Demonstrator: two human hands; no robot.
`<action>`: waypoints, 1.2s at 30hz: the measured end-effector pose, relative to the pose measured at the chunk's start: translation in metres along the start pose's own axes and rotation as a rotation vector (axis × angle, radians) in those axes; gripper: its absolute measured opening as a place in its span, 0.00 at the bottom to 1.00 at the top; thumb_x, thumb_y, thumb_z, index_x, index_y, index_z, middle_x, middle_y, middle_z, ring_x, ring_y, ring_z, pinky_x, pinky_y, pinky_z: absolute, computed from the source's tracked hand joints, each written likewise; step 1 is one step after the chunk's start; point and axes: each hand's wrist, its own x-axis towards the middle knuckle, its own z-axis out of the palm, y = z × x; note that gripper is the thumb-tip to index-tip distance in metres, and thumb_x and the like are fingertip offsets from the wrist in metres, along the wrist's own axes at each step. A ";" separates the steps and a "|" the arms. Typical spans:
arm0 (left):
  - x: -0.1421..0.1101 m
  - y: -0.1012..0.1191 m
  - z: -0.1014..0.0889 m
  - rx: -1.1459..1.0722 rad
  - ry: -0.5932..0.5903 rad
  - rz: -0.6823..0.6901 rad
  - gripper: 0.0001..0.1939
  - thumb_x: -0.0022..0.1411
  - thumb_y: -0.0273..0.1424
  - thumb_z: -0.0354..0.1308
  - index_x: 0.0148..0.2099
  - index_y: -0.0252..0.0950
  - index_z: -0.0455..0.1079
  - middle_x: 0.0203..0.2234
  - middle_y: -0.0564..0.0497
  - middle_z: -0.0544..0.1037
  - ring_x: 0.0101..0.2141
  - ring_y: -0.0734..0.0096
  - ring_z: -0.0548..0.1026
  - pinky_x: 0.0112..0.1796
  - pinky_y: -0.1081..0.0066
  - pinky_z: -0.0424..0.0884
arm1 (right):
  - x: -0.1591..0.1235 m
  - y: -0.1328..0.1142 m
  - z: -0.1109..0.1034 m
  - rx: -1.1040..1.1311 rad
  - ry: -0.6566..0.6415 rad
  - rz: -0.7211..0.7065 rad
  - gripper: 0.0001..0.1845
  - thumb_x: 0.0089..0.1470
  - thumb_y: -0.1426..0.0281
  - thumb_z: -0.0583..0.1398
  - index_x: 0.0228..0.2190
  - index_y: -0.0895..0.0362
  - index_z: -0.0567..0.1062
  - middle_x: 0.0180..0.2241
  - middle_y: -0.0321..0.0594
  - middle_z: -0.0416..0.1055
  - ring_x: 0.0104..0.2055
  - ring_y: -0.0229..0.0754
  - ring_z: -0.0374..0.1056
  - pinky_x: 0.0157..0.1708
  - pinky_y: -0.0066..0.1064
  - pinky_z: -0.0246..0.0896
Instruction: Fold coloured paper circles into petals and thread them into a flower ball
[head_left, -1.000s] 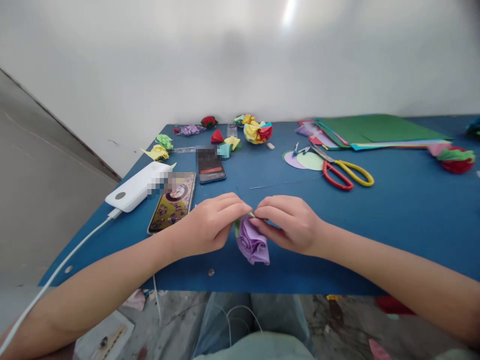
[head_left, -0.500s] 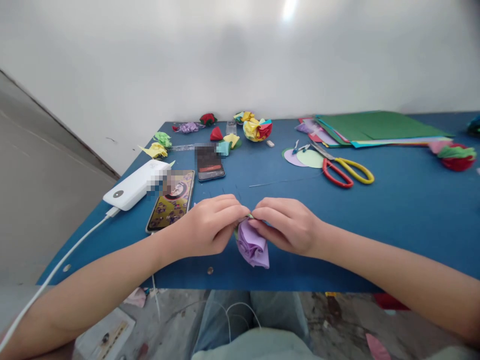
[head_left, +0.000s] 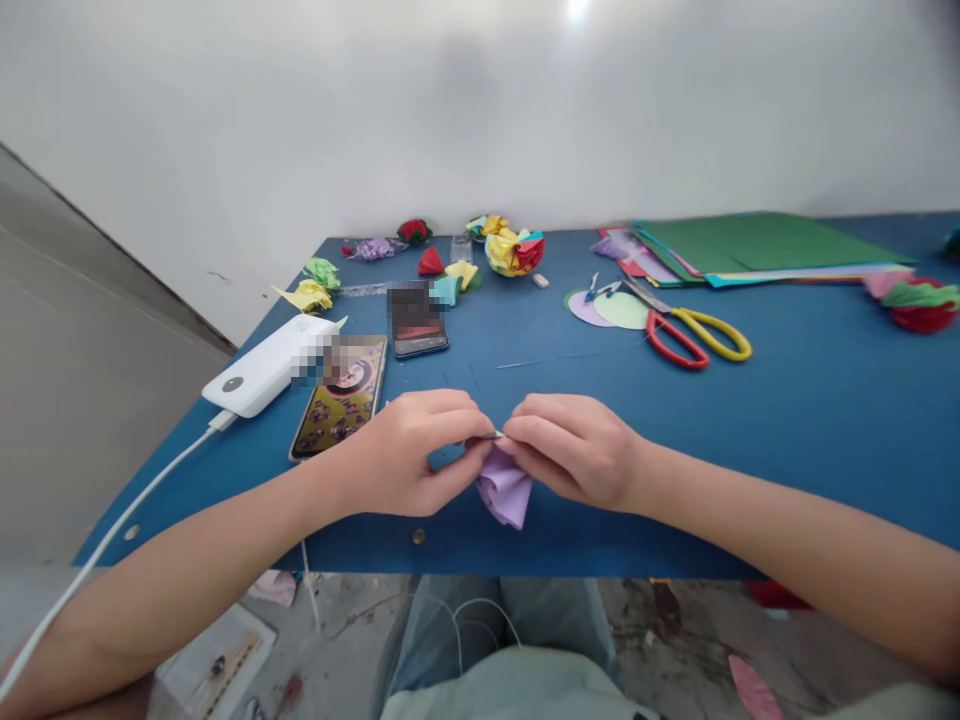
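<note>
Both hands meet over the near part of the blue table [head_left: 615,540]. A folded purple paper flower [head_left: 506,492] hangs below the joined fingertips with its ruffled edge down. My left hand [head_left: 420,455] is closed in a pinch at its top, thumb and forefinger on the left side. From the right, my right hand [head_left: 581,452] pinches the same top, fingers curled. A small thin edge shows between the fingertips, and the fingers hide most of the pinched part. A needle [head_left: 517,365] with thread lies on the table just beyond the hands.
Scissors [head_left: 697,340], paper circles [head_left: 622,310] and a stack of coloured paper [head_left: 772,245] lie to the right. On the left are two phones [head_left: 341,400] and a white power bank [head_left: 270,365] with a cable. Several crumpled paper flowers [head_left: 514,254] stand along the back.
The purple paper flower has turned, so less of its face and none of its green edge shows. My left thumb has spread down from the fingers, leaving a gap. The view has shifted slightly.
</note>
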 end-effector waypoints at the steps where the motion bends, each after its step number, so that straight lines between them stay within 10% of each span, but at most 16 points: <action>1: 0.000 0.000 0.000 0.007 -0.003 -0.006 0.05 0.58 0.23 0.49 0.35 0.33 0.65 0.26 0.49 0.71 0.28 0.74 0.65 0.30 0.73 0.63 | 0.000 0.000 0.000 0.002 0.002 0.003 0.08 0.58 0.72 0.51 0.28 0.58 0.66 0.25 0.40 0.66 0.27 0.35 0.60 0.27 0.26 0.57; 18: 0.004 0.007 -0.008 0.023 -0.177 -0.095 0.10 0.62 0.26 0.42 0.28 0.34 0.58 0.21 0.54 0.61 0.24 0.76 0.60 0.26 0.74 0.56 | 0.012 -0.003 -0.018 0.653 -0.232 0.426 0.09 0.55 0.70 0.55 0.30 0.60 0.74 0.26 0.36 0.72 0.26 0.31 0.64 0.27 0.21 0.59; 27: 0.007 0.004 -0.005 -0.046 -0.240 -0.197 0.14 0.66 0.31 0.40 0.26 0.35 0.53 0.20 0.56 0.59 0.23 0.77 0.59 0.27 0.75 0.55 | 0.000 -0.002 -0.002 0.166 -0.073 0.081 0.09 0.57 0.73 0.52 0.29 0.60 0.70 0.27 0.41 0.71 0.29 0.36 0.64 0.33 0.29 0.62; 36: -0.001 0.001 -0.003 0.590 -0.124 0.211 0.10 0.62 0.25 0.43 0.30 0.34 0.62 0.23 0.50 0.67 0.27 0.70 0.60 0.26 0.71 0.57 | 0.008 0.000 -0.006 0.338 -0.020 0.102 0.07 0.55 0.75 0.54 0.32 0.57 0.72 0.30 0.39 0.73 0.33 0.36 0.64 0.41 0.33 0.63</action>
